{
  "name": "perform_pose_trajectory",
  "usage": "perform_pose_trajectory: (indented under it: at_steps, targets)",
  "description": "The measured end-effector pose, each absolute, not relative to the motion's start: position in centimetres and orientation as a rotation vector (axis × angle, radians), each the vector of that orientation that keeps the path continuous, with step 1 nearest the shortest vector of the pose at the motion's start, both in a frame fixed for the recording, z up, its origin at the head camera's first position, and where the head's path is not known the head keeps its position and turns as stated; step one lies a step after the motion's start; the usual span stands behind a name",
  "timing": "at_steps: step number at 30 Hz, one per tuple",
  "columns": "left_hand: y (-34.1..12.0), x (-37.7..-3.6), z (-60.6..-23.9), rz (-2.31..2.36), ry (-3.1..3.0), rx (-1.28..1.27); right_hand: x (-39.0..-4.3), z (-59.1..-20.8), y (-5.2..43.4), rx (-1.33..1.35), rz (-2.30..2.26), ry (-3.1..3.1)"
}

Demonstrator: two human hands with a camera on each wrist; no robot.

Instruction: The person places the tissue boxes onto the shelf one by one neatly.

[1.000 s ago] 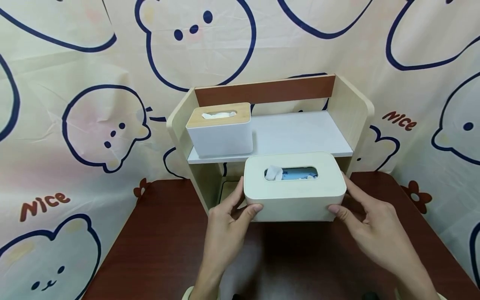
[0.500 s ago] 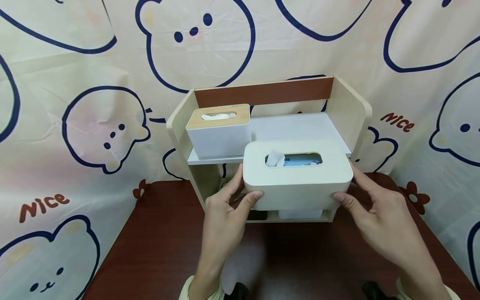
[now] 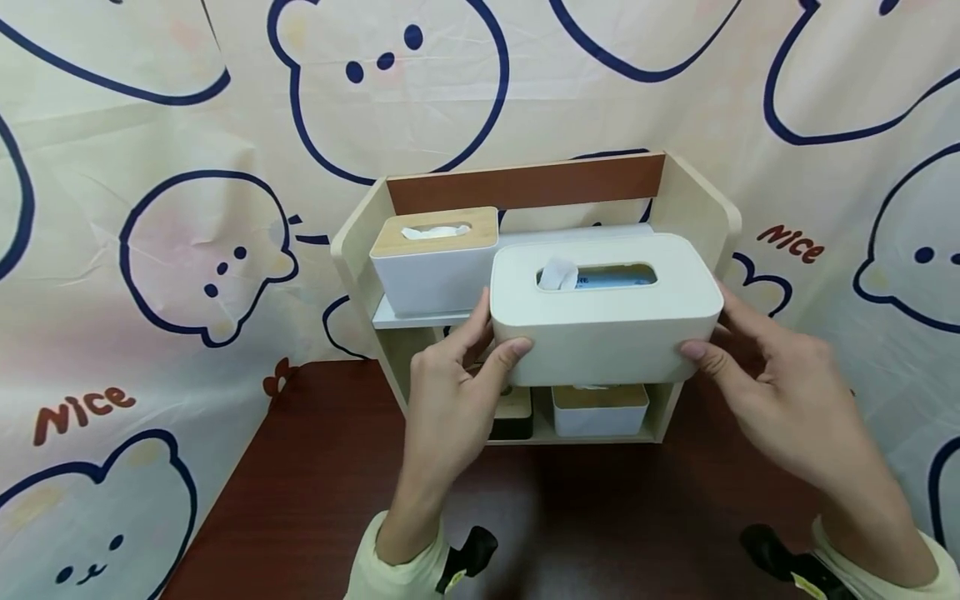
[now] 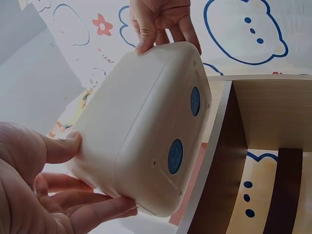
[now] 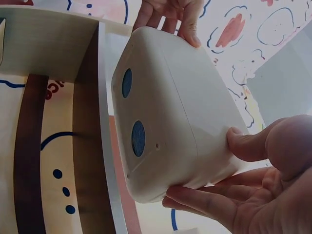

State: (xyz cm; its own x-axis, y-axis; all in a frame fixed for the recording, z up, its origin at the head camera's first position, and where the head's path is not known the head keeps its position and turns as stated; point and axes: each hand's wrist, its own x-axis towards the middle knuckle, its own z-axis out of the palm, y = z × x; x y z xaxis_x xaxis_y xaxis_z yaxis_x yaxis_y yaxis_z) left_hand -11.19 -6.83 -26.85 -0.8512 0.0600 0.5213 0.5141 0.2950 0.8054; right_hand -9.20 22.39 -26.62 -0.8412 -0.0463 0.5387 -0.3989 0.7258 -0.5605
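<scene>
Both hands hold a cream tissue box [image 3: 607, 346] in front of the shelf unit, one at each end. My left hand [image 3: 453, 392] grips its left end, thumb on the front face and fingers round the side. At the other end my right hand [image 3: 787, 400] grips it in the same way. A tissue tuft and a blue packet show through the slot on top. In the left wrist view the underside of the tissue box [image 4: 141, 122] has two round holes with blue behind them. The right wrist view shows the box [image 5: 180, 107] raised beside the shelf board's front edge.
A white tissue box with a wooden lid [image 3: 438, 275] stands at the left of the upper shelf [image 3: 577, 235]. Below, a white box [image 3: 600, 414] and a dark-based box [image 3: 512, 417] sit in the lower compartment. The unit stands on a dark brown table [image 3: 315, 483] against a patterned cloth.
Both hands have lifted the cream tissue box upward and slightly right, from in front of the lower compartment to the upper shelf's height. The boxes below have come into view.
</scene>
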Motion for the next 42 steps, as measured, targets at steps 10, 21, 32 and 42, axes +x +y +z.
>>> perform_pose_trajectory:
  at_steps: [10,21,32,42]
  targets:
    - [-5.3,-14.4,-25.0,-1.575,-2.198,-0.522,-11.6,-24.4,23.0,0.325,1.111,-2.429]
    - [-3.9,-17.8,-24.9,-1.569,-2.127,-0.473,-14.5,-24.0,22.6,0.219,1.160,-2.378]
    - [-2.6,-19.4,-25.3,-1.534,-2.060,-0.412,-16.1,-24.7,21.5,0.129,1.130,-2.232]
    - [-1.8,-19.9,-26.0,-1.512,-2.036,-0.376,-16.9,-26.1,20.3,0.067,1.102,-2.179]
